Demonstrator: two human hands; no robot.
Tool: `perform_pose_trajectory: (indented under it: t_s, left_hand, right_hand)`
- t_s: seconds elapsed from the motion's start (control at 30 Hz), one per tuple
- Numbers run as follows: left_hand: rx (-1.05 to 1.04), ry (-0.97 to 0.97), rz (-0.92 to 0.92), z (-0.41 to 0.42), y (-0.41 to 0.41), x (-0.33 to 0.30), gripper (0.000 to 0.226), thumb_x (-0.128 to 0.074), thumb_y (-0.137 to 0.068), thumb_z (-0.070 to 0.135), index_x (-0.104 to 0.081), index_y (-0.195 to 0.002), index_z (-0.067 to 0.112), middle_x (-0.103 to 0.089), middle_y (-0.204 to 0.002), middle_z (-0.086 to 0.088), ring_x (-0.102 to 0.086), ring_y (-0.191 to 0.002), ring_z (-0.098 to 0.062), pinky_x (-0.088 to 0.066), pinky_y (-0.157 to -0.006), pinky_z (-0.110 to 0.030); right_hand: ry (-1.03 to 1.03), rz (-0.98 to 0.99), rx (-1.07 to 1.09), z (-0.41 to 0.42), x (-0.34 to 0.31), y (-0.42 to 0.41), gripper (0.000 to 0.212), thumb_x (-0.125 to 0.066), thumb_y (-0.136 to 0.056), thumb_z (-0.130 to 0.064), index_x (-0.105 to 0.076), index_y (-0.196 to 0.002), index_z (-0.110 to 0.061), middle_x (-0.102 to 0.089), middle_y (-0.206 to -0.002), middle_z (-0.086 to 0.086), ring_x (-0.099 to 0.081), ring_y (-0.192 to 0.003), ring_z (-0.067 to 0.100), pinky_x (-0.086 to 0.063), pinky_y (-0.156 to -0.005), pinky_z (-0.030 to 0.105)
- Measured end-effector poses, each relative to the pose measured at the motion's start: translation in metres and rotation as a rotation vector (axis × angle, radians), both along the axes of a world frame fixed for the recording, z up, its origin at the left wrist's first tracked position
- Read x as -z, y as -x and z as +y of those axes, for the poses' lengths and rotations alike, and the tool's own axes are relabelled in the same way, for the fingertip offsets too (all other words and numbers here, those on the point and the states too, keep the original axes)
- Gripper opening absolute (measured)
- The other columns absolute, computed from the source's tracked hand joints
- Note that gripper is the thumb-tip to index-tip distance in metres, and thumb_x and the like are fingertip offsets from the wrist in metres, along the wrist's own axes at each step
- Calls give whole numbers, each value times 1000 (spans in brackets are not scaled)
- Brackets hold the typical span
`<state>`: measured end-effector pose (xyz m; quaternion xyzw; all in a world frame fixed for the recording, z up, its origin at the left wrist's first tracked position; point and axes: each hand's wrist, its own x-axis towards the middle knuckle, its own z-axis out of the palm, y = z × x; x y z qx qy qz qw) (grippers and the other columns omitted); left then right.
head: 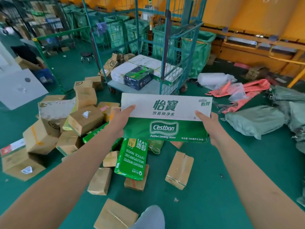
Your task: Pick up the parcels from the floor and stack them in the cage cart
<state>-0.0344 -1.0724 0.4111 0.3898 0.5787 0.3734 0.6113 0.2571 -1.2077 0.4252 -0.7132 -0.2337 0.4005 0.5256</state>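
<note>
I hold a white and green drinking-water carton (165, 118) up off the floor, in front of me at chest height. My left hand (121, 120) grips its left end with the thumb on top. My right hand (208, 123) grips its right end the same way. Beyond the carton stands the blue wire cage cart (166, 83), its open side toward me. White boxes (122, 72) and a dark blue box (138, 77) lie on its floor. Below my arms lie brown parcels (179, 170) and a green office-paper box (132, 158) on the green floor.
A heap of brown cartons (82, 119) fills the left. Grey-green sacks (257, 120) and red plastic bags (250, 90) lie at the right. Green bag bins (198, 52) stand behind the cart. A white board (18, 86) leans at far left. My knee (151, 217) shows below.
</note>
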Motion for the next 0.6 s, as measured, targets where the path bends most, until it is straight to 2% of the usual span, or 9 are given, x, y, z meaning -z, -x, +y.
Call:
perform_pose_trajectory:
  t_s: [0.07,0.17,0.27,0.37,0.4,0.43,0.5,0.53,0.6]
  left_hand:
    - [-34,-14,13,26,-12,0,56,-71,-96,39,-36,-133,16,-52,-108,4,-57,-87,-11,-54,-52,-32]
    - [-66,-20,22,79,-29,5,66,-73,-93,44,-34,-139,15,-54,-121,-4,-57,-92,-14,-50,-64,-31]
    - [-86,0,58,146,-48,11,75,-72,-91,52,-30,-142,17,-45,-128,-2,-52,-103,-19,-48,-80,-35]
    - [-109,18,69,209,-64,14,70,-68,-95,49,-27,-142,16,-43,-123,-2,-48,-88,-10,-44,-66,-29]
    - [-126,21,89,230,-67,15,73,-67,-96,49,-26,-144,15,-42,-122,-2,-48,-89,-11,-43,-67,-28]
    - [-135,40,82,245,-69,12,78,-68,-94,51,-24,-147,14,-41,-125,-2,-50,-97,-15,-45,-75,-30]
    - [-147,44,70,288,-71,0,91,-73,-85,60,-24,-149,18,-43,-132,-1,-48,-116,-24,-47,-90,-39]
    - [-151,44,73,308,-71,-1,98,-77,-77,67,-27,-148,22,-47,-134,-1,-49,-119,-25,-49,-91,-41]
    - [-160,64,79,361,-64,20,123,-86,-48,81,-35,-148,32,-57,-137,2,-58,-120,-25,-54,-92,-45]
  right_hand:
    - [-11,5,-20,31,1,-13,80,-71,-93,-51,-27,-152,-19,-55,-140,-1,-56,-123,21,-46,-103,43]
    - [-16,-5,-54,83,5,-29,83,-70,-94,-52,-23,-155,-20,-49,-146,-4,-48,-129,19,-37,-111,45]
    - [-2,-28,-79,151,10,-49,86,-69,-94,-54,-20,-157,-22,-44,-153,-5,-42,-130,19,-29,-115,49]
    - [-4,-21,-101,229,15,-66,86,-69,-93,-55,-20,-157,-23,-44,-154,-6,-42,-132,18,-28,-116,49]
    - [8,-19,-110,251,12,-69,86,-69,-93,-55,-20,-157,-23,-44,-154,-6,-42,-136,20,-29,-116,49]
    - [20,-12,-120,270,10,-70,86,-68,-94,-55,-20,-158,-23,-43,-155,-6,-41,-139,22,-28,-116,49]
    - [5,-1,-141,315,7,-79,85,-67,-94,-55,-21,-158,-23,-42,-156,-5,-39,-142,23,-27,-117,49]
    - [0,7,-152,333,5,-82,85,-67,-94,-56,-22,-158,-24,-42,-156,-5,-39,-142,23,-27,-117,49]
    - [-5,21,-178,363,-1,-87,87,-68,-93,-57,-21,-159,-25,-41,-157,-7,-39,-143,22,-27,-116,50]
